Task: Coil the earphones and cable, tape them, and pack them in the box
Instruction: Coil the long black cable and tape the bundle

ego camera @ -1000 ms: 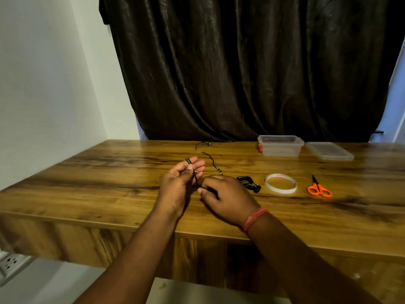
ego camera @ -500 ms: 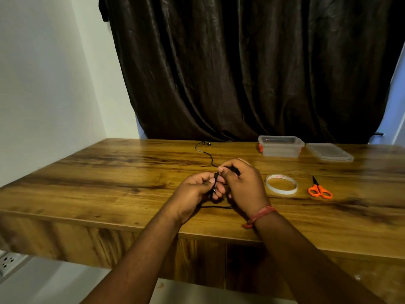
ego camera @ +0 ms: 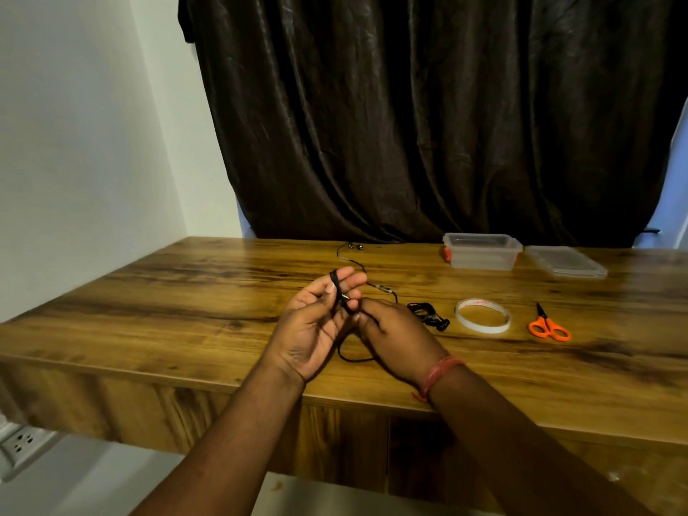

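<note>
Head view: earphones (ego camera: 348, 277) partly wound round left hand (ego camera: 316, 322) fingers, right hand (ego camera: 391, 329) pinching the loose cord, buds far back on tabletop (ego camera: 186, 310). Second cable (ego camera: 428, 314) lying beside tape (ego camera: 483, 315). Taping undone; box (ego camera: 482, 251) open, unpacked.

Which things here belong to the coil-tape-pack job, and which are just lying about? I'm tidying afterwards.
For the job: earphone cable in both hands, black cable bundle, tape roll, scissors, box, lid.

Lying about: wall socket, curtain.
</note>
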### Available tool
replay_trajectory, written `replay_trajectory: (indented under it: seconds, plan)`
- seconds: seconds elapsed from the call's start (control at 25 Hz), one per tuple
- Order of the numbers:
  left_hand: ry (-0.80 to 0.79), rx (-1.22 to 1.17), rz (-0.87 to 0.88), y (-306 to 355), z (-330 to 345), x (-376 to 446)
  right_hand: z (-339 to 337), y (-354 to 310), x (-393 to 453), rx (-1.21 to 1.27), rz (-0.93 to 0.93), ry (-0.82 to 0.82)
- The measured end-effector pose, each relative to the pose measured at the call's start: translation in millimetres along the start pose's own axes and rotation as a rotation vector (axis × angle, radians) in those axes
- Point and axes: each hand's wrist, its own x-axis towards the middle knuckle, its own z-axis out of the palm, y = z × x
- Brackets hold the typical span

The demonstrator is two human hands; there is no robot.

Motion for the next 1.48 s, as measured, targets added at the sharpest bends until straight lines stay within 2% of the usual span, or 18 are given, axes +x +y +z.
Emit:
replay_trajectory:
  seconds: [0.2,0.32,0.48,0.56,0.72,0.84,1.0,1.24,1.36,1.48]
  plan:
    - [0.209,0.053,0.185,-1,-7,6,1,-8,-5,-0.189,-0.084,-0.017]
    - [0.346,0.274,0.238,-7,-8,12,-2,-13,-6,0.006,-0.078,0.046]
    - [0.262,0.691,0.176,-26,-4,13,-12,-10,-3,0.427,0.107,0.17]
    - [0.172,0.819,0.123,-31,-5,14,-15,-6,-1,0.396,0.11,0.237]
    - [0.079,0.583,-0.067,-28,-1,11,-17,-3,1,0.262,0.086,0.358]
    - [-0.025,0.516,-0.131,-18,2,4,-18,4,4,0.188,0.116,0.421]
    - [-0.092,0.298,-0.116,-7,1,-1,-12,12,5,0.036,0.096,0.281]
    - [0.082,0.01,0.073,-2,-4,2,1,0,-1,-0.219,-0.019,-0.06]
    - [0.216,0.075,0.169,-2,-10,8,-2,-7,-6,-0.275,-0.101,-0.068]
    - [0.323,0.263,0.169,-12,-14,15,-7,-12,-8,-0.201,-0.119,0.019]
